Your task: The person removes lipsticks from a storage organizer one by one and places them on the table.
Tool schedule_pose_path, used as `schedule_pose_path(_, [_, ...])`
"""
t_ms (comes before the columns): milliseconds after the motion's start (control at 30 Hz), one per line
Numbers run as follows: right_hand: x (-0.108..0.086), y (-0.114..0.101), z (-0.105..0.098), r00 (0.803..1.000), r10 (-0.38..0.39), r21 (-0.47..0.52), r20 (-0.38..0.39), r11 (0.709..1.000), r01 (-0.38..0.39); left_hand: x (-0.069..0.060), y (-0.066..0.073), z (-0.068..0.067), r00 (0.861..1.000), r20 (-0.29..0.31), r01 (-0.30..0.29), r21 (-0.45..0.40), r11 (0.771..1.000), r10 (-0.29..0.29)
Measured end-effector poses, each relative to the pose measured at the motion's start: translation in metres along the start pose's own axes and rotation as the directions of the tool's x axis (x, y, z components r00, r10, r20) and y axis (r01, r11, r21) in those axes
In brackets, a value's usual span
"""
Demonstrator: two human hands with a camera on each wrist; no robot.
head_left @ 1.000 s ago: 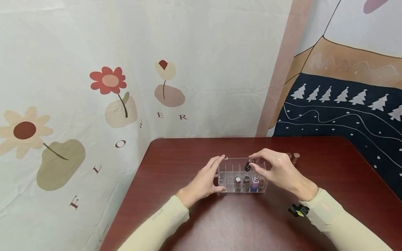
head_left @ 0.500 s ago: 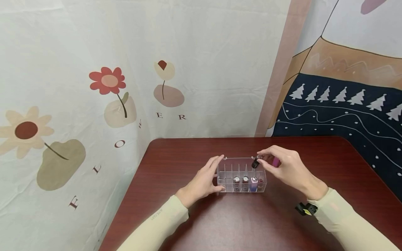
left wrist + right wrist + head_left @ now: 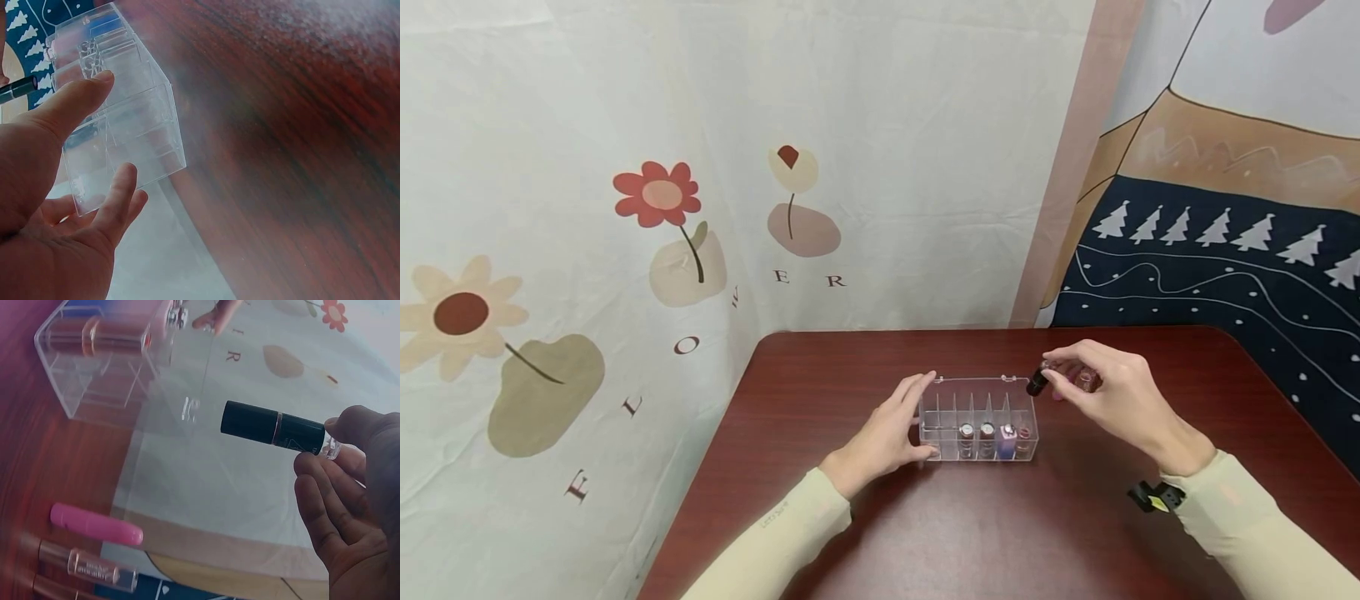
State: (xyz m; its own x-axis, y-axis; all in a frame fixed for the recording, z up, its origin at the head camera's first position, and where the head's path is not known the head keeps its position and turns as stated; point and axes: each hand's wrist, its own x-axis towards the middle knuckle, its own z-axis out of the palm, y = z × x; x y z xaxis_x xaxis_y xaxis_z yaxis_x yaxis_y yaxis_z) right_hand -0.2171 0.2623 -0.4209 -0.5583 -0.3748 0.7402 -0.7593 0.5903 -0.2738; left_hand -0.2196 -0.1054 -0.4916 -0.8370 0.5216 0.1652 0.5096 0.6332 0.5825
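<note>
A clear compartment box [image 3: 947,421] stands on the table, with several lipsticks upright in its right-hand front compartments, one of them a purple-pink tube [image 3: 1007,442]. My left hand [image 3: 880,437] grips the box's left end, thumb at the front and fingers at the back; the left wrist view shows the thumb and fingers [image 3: 125,181] on its clear walls. To the right of the box, my right hand [image 3: 1123,404] pinches a black lipstick [image 3: 272,427] by its clear end between thumb and fingertips, above the table and tilted.
In the right wrist view a pink tube [image 3: 97,524], a clear-capped tube [image 3: 103,569] and part of another stand on the table to the right of the box. Behind the table [image 3: 820,358] hang a flower-printed cloth [image 3: 925,167] and a dark tree-patterned cloth [image 3: 1210,275].
My right hand has moved right with the black lipstick, from over the box's back compartments to beside the box. My left hand stays on the box's left end.
</note>
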Motion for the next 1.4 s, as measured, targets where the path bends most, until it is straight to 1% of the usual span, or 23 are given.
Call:
schedule_pose_path(300, [-0.006,0.014,-0.02,0.999,0.049,-0.043,-0.003,0.998,-0.049,0.0,0.0,0.0,1.0,-0.004,-0.001,0.014,1.0,0.001])
schedule_pose_path(467, [-0.009,0.024,-0.025,0.998,0.036,-0.075,-0.052,0.996,-0.04,0.0,0.001,0.0,1.0,-0.003,0.002,0.012,1.0,-0.002])
schedule_pose_path(600, [-0.011,0.03,-0.03,0.996,0.045,-0.101,-0.077,0.994,-0.052,-0.001,0.001,0.0,1.0,-0.002,0.008,0.007,1.0,-0.008])
schedule_pose_path(833, [-0.015,0.038,-0.039,0.991,0.11,-0.139,-0.071,0.983,-0.119,-0.001,0.002,0.0,1.0,-0.005,0.005,0.008,1.0,-0.005])
schedule_pose_path(1167, [-0.021,0.049,-0.048,0.985,0.156,-0.161,-0.08,0.973,-0.167,-0.001,0.002,-0.001,1.0,-0.009,-0.008,0.037,0.999,0.008])
schedule_pose_path(1400, [-0.028,0.056,-0.054,0.975,0.2,-0.163,-0.094,0.963,-0.213,-0.001,0.003,-0.001,1.0,-0.005,0.001,0.02,1.0,0.0])
